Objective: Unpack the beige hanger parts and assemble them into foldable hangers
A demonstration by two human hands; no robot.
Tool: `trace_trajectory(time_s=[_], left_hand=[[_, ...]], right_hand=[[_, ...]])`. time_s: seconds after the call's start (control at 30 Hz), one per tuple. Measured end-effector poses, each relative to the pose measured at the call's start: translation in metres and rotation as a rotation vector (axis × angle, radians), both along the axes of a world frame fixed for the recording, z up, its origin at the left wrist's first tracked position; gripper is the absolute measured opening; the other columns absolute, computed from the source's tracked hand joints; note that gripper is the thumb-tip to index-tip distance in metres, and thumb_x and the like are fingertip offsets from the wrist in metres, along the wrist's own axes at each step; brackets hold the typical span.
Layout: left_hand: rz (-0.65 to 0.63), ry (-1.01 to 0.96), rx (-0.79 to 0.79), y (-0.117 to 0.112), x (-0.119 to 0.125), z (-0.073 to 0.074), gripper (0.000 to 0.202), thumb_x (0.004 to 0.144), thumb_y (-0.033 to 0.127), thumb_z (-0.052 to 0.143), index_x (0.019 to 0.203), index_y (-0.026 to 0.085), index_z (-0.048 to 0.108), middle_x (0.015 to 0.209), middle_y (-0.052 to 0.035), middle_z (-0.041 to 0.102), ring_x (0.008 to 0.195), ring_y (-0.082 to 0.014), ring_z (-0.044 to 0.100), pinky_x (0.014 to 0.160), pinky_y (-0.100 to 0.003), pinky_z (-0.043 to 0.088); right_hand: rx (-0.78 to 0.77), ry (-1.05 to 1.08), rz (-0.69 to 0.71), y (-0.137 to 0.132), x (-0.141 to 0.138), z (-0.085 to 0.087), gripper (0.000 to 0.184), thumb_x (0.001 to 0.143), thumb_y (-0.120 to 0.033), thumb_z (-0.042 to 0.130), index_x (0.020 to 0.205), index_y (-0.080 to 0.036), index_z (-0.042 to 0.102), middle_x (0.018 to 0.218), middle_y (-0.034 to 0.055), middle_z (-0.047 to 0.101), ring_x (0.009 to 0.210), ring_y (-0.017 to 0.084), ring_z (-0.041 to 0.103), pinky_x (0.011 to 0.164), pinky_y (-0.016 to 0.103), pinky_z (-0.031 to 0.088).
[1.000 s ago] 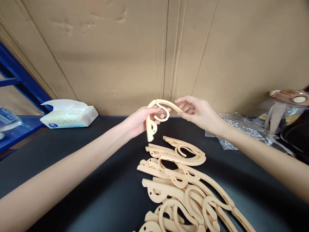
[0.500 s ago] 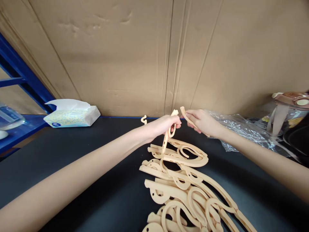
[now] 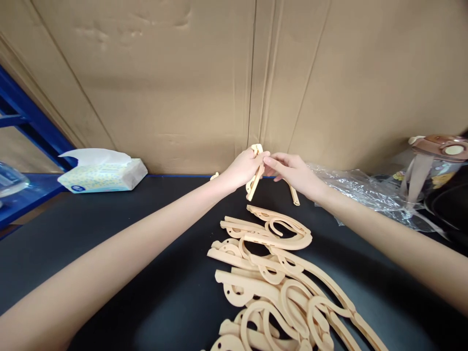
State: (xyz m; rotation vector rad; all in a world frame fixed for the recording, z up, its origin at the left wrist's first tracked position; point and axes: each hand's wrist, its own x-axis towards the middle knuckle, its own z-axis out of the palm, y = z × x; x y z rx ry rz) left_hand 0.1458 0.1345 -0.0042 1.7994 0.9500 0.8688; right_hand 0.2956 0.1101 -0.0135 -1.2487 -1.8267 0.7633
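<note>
My left hand is closed round a beige plastic folding-hanger piece, which sticks out above and below the fingers. Against its fingertips, my right hand is closed in a pinch. A second narrow hanger arm slants down from beneath the right palm; its upper part is hidden by the fingers. Below both hands lies a long pile of similar beige folding hangers, overlapping one another on the black table. A small beige hook shows just behind my left wrist, mostly covered.
A tissue pack stands at the back left, near a blue metal frame. Crumpled clear plastic lies to the right, beside a brown-lidded bottle. Brown cardboard walls off the back of the black table.
Both hands have come together, rising slightly and moving a little left. The right hand's arm piece, which pointed up past the fingers, now shows below the palm.
</note>
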Motion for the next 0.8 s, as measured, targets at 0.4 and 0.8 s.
trace_trajectory(time_s=[0.4, 0.8], left_hand=[[-0.012, 0.043, 0.036, -0.006, -0.028, 0.001, 0.038, 0.093, 0.038, 0.035, 0.075, 0.015, 0.058, 0.084, -0.0047, 0.062, 0.085, -0.0181, 0.055, 0.083, -0.03, 0.039], [0.024, -0.007, 0.016, -0.017, -0.041, 0.025, 0.036, 0.088, 0.036, 0.052, 0.061, 0.019, 0.036, 0.056, 0.0066, 0.023, 0.044, -0.0058, 0.02, 0.042, -0.021, 0.013]], right_hand=[[0.11, 0.086, 0.077, 0.002, 0.011, 0.013, 0.032, 0.076, -0.035, 0.068, 0.103, -0.017, 0.067, 0.096, 0.0058, 0.072, 0.094, 0.019, 0.065, 0.092, 0.038, 0.047], [0.203, -0.088, 0.058, 0.003, 0.02, 0.027, 0.028, 0.082, -0.039, 0.061, 0.098, -0.017, 0.067, 0.088, 0.0054, 0.071, 0.077, 0.016, 0.064, 0.071, 0.031, 0.047]])
